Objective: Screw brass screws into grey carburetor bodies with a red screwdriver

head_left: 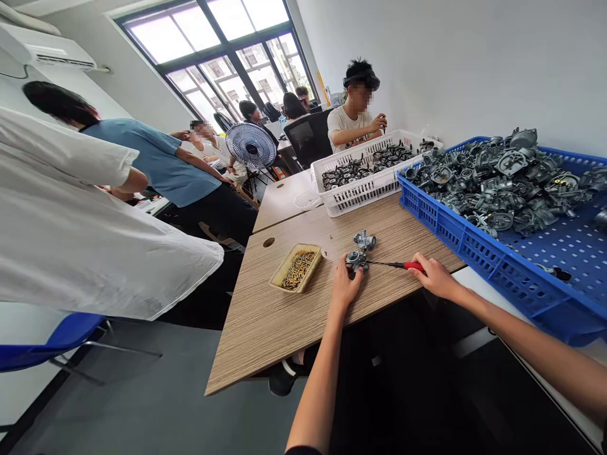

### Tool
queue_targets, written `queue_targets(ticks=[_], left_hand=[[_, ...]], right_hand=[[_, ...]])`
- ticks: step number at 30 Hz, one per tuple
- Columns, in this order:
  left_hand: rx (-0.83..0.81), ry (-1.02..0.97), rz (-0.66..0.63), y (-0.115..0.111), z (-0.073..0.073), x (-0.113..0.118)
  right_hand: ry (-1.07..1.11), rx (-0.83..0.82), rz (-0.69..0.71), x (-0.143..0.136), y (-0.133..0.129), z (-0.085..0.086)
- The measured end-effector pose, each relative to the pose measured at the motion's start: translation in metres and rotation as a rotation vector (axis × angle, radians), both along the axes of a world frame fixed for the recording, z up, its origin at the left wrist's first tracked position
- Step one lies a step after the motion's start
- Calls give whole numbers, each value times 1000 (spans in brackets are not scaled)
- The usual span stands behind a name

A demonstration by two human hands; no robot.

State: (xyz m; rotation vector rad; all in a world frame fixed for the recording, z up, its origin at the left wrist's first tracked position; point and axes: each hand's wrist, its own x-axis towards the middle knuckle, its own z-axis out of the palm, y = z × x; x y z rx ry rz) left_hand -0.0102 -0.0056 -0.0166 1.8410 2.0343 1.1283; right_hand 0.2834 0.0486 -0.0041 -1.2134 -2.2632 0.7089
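Note:
My left hand (348, 282) is closed around a small metal carburetor body (355, 258) on the wooden table. My right hand (435, 275) grips the red handle of a screwdriver (408, 265), held almost level. Its thin dark shaft points left, and the tip meets the side of the carburetor, though the exact contact is too small to make out. Just behind sits a second carburetor body (365, 240), untouched. To the left of my left hand stands a yellowish tray (274, 284) with many small brass-coloured parts in it.
A blue crate (493, 268) heaped with carburetors stands at the right. Behind the table's middle is a white basket (351, 203) of dark parts, with a co-worker (353, 123) seated beyond it. People stand at the left, near a fan (251, 146). The table (251, 341) has a cable hole.

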Motion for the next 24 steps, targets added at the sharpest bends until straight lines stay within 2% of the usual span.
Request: queue_targets(ticks=[24], left_hand=[[-17,-10,8,0,4,2]], right_hand=[[26,-6,21,0,0,0]])
